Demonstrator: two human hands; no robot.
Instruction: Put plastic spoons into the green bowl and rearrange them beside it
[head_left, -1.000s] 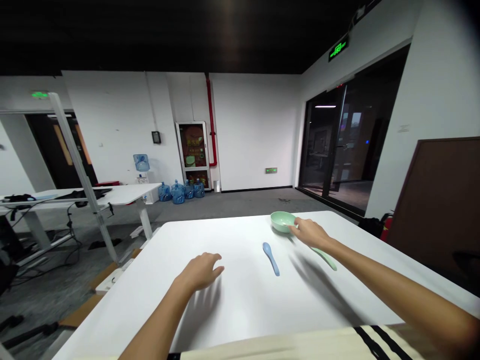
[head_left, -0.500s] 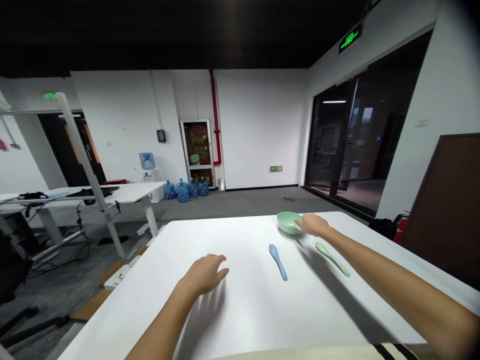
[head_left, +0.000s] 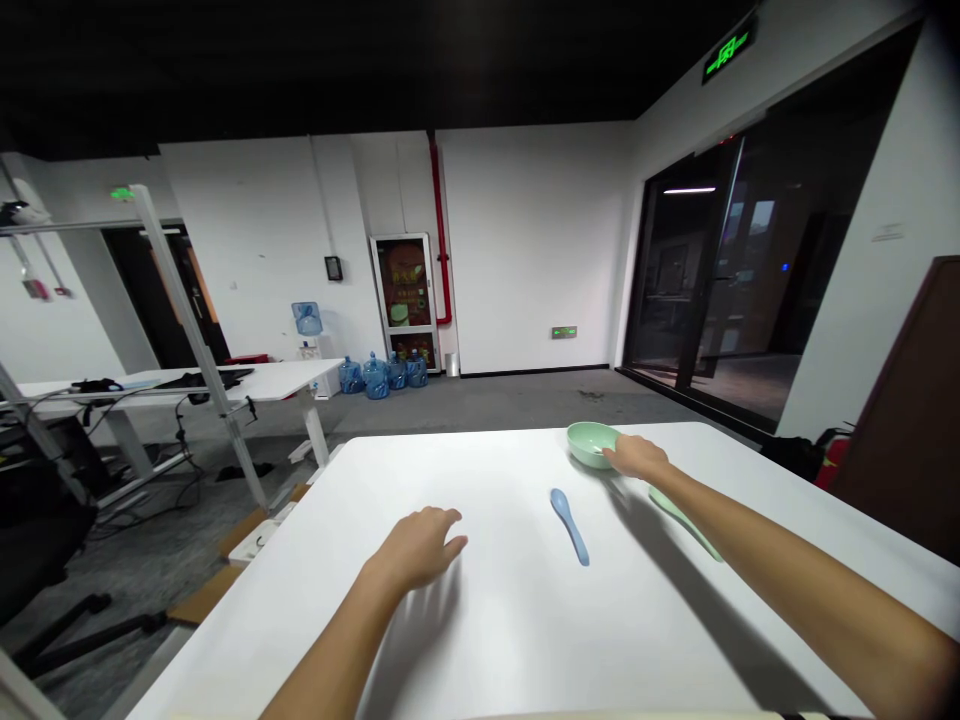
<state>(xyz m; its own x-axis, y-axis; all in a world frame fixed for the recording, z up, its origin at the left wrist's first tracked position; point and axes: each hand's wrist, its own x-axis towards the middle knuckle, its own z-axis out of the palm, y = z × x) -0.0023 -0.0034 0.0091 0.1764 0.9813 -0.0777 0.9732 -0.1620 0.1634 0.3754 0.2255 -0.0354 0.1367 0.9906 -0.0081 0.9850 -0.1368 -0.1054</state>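
My right hand (head_left: 637,457) reaches to the far side of the table, its fingers closed on the right rim of a light green bowl (head_left: 589,440). The thumb lies inside the bowl, which stands upright. Just nearer to me on the white table (head_left: 495,640) lies a blue spoon (head_left: 571,530), its rounded end pointing away. A light green spoon (head_left: 679,515) rests to the right, partly covered by my right forearm. Over the left part of the table my left hand (head_left: 421,545) hovers open and holds nothing, with its thumb and fingers apart.
Cardboard and white items (head_left: 255,540) sit low beside the table's left edge. Farther left are another white desk (head_left: 289,378) with cables and a black chair (head_left: 45,560). Several blue water jugs (head_left: 376,378) stand on the floor by the back wall.
The view has swung slightly left, so everything sits farther right. My right forearm covers more of the green spoon. The bowl and blue spoon keep about the same spacing.
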